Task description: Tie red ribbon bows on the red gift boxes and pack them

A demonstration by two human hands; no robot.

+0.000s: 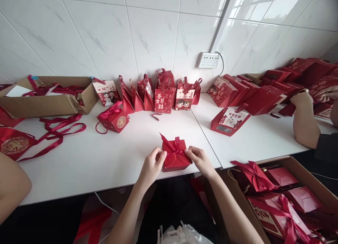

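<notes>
A small red gift box (175, 165) sits at the table's front edge, its top folded into petal-like flaps. A dark red satin ribbon (176, 152) is tied in a bow across the lid, one pointed tail sticking up at the far left. My left hand (153, 164) pinches the bow's left side between thumb and fingers. At the opposite side, my right hand (202, 160) closes thumb and forefinger on the ribbon near the box's right edge. Both hands' fingertips are right against the box.
Red wedding boxes (164, 100) stand along the wall, beside a ribboned box (113, 118). Left are loose ribbon (56, 133) and a cardboard carton (47, 105). At right, a co-worker's arm (303, 114) reaches among stacked boxes; below, an open carton (326, 187) holds ribboned boxes.
</notes>
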